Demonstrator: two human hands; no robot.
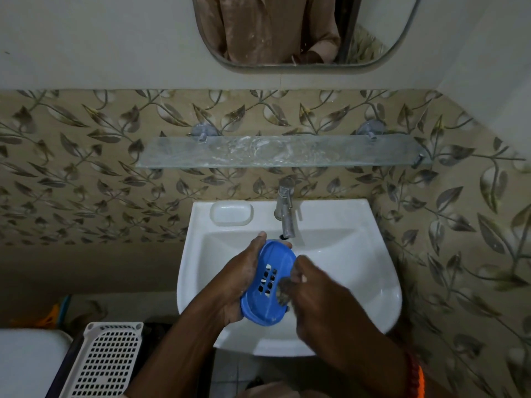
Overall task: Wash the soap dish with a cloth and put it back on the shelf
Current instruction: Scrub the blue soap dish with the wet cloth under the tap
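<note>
A blue oval soap dish (273,259) with drain slots is held tilted over the white sink (359,277). My left hand (241,280) grips its left edge, fingers curled behind it. My right hand (313,300) pinches a small dark cloth (283,291) and presses it against the dish's lower right part. Above the sink, a glass shelf (281,152) is mounted on the patterned wall, wet and streaked, with nothing on it.
A chrome tap (286,211) stands at the sink's back, its spout just above the dish. A moulded soap recess (231,213) lies at the sink's back left. A white perforated basket (106,363) sits lower left. A mirror (287,30) hangs above.
</note>
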